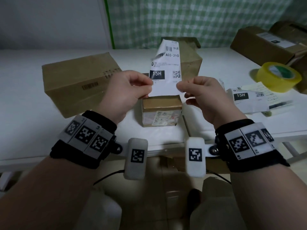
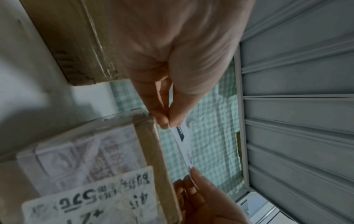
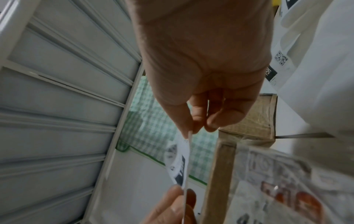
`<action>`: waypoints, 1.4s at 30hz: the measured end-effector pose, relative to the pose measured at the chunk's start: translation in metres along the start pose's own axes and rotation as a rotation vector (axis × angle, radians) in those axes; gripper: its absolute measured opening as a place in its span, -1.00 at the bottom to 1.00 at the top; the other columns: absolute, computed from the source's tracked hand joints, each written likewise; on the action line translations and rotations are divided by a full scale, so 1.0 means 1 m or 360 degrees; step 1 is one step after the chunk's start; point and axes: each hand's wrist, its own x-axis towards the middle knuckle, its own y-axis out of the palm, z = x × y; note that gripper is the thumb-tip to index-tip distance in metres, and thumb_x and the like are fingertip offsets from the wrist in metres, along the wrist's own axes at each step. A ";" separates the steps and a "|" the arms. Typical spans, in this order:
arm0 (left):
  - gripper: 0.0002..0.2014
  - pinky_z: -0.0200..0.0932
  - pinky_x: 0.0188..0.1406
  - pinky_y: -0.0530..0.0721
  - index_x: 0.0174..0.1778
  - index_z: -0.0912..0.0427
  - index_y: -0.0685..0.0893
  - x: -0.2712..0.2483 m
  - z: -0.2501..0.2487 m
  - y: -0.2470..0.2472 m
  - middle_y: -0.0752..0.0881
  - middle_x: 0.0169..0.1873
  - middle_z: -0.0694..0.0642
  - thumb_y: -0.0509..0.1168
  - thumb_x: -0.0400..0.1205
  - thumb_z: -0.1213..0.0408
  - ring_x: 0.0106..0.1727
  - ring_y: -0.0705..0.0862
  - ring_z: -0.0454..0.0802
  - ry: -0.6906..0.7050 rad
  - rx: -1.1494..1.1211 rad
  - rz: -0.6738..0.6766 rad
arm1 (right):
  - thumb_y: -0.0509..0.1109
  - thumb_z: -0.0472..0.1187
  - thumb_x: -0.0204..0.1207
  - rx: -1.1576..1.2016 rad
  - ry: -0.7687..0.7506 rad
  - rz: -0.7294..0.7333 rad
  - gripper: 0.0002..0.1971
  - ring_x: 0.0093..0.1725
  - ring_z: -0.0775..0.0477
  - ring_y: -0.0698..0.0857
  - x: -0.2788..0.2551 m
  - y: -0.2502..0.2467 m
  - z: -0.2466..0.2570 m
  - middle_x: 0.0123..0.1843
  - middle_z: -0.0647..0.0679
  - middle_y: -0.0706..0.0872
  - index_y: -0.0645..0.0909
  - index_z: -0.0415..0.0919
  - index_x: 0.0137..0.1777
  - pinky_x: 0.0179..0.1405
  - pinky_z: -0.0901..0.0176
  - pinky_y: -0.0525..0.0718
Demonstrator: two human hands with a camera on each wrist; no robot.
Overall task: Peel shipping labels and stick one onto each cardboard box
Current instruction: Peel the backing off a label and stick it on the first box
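Note:
A white shipping label [image 1: 166, 68] printed "15H" stands upright in the air, its top left corner curling. My left hand [image 1: 131, 90] pinches its bottom left corner and my right hand [image 1: 197, 92] pinches its bottom right corner. The left wrist view has the label [image 2: 184, 142] edge-on between my left hand [image 2: 168, 122] and the right hand's fingers [image 2: 193, 178]. The right wrist view has the label [image 3: 182, 160] below my right hand [image 3: 197, 130]. Just beneath the label a small taped cardboard box [image 1: 162, 112] sits on the white table [image 1: 25, 113].
A large cardboard box [image 1: 78, 83] lies at the left, a taller one [image 1: 191, 60] behind the label, and more labelled boxes [image 1: 265, 42] at the back right. A yellow tape roll [image 1: 279, 77] and loose label sheets [image 1: 255, 100] lie at the right.

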 end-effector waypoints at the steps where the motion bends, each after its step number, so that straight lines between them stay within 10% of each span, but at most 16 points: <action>1: -0.80 -0.40 -0.32 0.63 -0.24 0.19 0.74 0.000 0.001 0.000 0.72 -0.32 0.10 0.40 0.46 0.60 -0.40 0.65 -0.18 0.0016 0.0032 0.0001 | 0.50 -0.31 0.43 0.0041 -0.0003 0.0019 -0.80 -0.44 0.13 0.56 0.000 0.000 -0.001 -0.41 0.01 0.60 0.58 -0.19 -0.37 -0.43 0.35 0.60; 42: -0.73 -0.35 -0.29 0.67 0.10 0.12 0.75 -0.027 0.009 0.001 0.75 -0.39 0.12 0.43 0.49 0.42 -0.43 0.65 -0.15 0.0258 0.0433 -0.0183 | 0.45 -0.30 0.48 -0.0049 -0.0180 0.0051 -0.74 -0.49 0.16 0.55 -0.009 0.010 -0.024 -0.53 0.13 0.59 0.55 -0.14 -0.41 -0.45 0.32 0.56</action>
